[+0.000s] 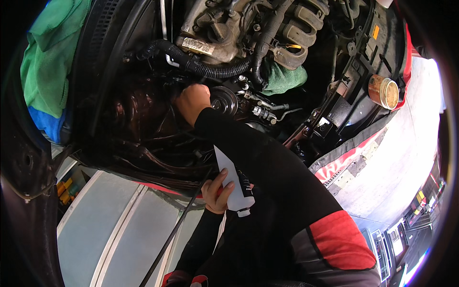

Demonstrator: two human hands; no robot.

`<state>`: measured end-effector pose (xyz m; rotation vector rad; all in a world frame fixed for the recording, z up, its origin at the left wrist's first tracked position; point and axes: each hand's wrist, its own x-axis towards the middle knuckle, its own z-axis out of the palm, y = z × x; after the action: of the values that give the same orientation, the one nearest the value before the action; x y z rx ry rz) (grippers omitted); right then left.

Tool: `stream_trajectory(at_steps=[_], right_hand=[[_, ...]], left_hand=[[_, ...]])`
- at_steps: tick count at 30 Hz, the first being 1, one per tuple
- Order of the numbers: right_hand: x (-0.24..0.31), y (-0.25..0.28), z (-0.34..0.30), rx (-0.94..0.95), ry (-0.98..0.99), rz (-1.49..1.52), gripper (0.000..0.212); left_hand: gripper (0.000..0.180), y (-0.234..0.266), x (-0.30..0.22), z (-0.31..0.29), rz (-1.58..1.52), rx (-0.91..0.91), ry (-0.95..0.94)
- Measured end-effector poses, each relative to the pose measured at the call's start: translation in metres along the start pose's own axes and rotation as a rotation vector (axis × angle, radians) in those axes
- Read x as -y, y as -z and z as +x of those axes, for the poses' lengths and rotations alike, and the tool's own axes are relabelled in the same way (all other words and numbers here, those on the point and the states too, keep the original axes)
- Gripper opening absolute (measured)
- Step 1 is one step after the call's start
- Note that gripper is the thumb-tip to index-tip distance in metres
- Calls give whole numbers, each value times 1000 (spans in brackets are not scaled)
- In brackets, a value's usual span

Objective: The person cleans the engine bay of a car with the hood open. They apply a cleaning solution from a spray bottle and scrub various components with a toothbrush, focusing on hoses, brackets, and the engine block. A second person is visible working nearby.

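Observation:
My left hand (217, 195) is closed around a white plastic bottle (237, 202) with a black label, held below the engine bay's near edge. The bottle's short neck points down toward me, and its other end is partly behind my right sleeve. My right hand (193, 101) reaches down into the engine bay, beside a round black pulley (224, 101) and under a corrugated black hose (205, 68). Its fingers are hidden among dark parts, so whether they grip anything does not show.
The engine (215, 28) fills the upper middle. A green cloth (287, 79) is tucked beside it, and another green cloth (52, 62) hangs at the left. An open-topped jar (382, 92) sits on the right edge, near a red-and-white fender cover (373, 158). A thin black rod (174, 229) slants up beside my left arm.

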<state>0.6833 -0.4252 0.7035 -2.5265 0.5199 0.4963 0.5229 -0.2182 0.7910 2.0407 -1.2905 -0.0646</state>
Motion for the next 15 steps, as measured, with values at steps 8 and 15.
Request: stream_trajectory(at_steps=[8, 15], right_hand=[[-4, 4, -5, -176, -10, 7, 15], [-7, -24, -30, -272, -42, -154, 19]], left_hand=[[44, 1, 2, 6, -2, 16, -25], [48, -4, -2, 9, 29, -22, -35]])
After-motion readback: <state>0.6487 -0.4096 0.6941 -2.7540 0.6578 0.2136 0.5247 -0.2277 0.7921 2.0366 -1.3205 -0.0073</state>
